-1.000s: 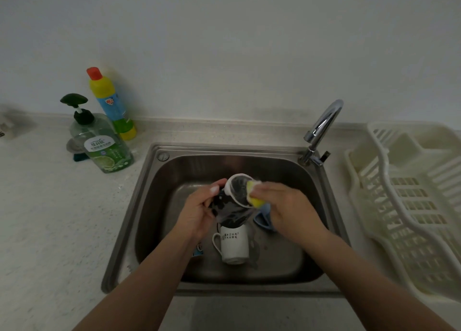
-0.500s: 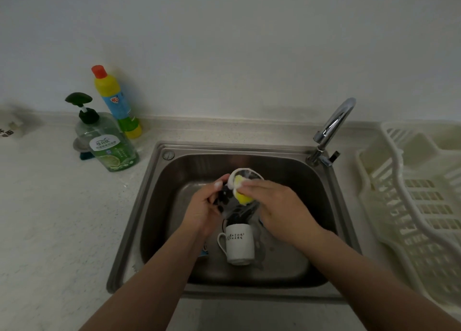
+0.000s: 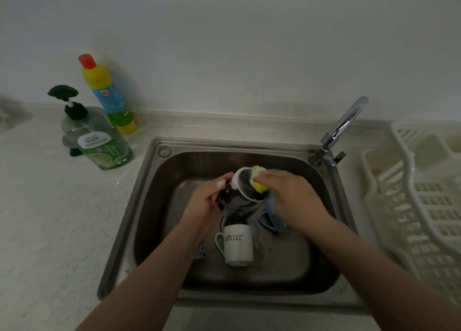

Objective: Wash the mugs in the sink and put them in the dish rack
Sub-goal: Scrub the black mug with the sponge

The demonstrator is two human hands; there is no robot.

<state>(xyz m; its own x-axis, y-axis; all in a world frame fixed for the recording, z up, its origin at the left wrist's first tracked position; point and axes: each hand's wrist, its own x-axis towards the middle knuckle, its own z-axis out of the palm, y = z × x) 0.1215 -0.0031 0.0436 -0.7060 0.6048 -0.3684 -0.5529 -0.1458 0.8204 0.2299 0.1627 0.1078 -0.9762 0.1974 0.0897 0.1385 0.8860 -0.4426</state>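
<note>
Over the steel sink [image 3: 149,181], my left hand [image 3: 207,206] grips a black mug [image 3: 237,201] with a white inside, tilted with its mouth facing away. My right hand [image 3: 294,198] presses a yellow sponge [image 3: 258,182] against the mug's rim at its right side. A white mug [image 3: 237,246] with dark lettering stands upside down on the sink floor below my hands. A blue mug [image 3: 270,221] lies partly hidden under my right hand. The cream dish rack [image 3: 411,206] sits right of the sink.
The chrome tap [image 3: 341,128] rises at the sink's back right corner. A green dish-soap pump bottle [image 3: 99,141] and a yellow bottle [image 3: 107,93] with a red cap stand on the counter at the back left. A small blue thing [image 3: 200,249] shows under my left forearm.
My right hand has slid the sponge from inside the mug's mouth to its right rim. The view has shifted slightly; the mugs in the sink have not moved.
</note>
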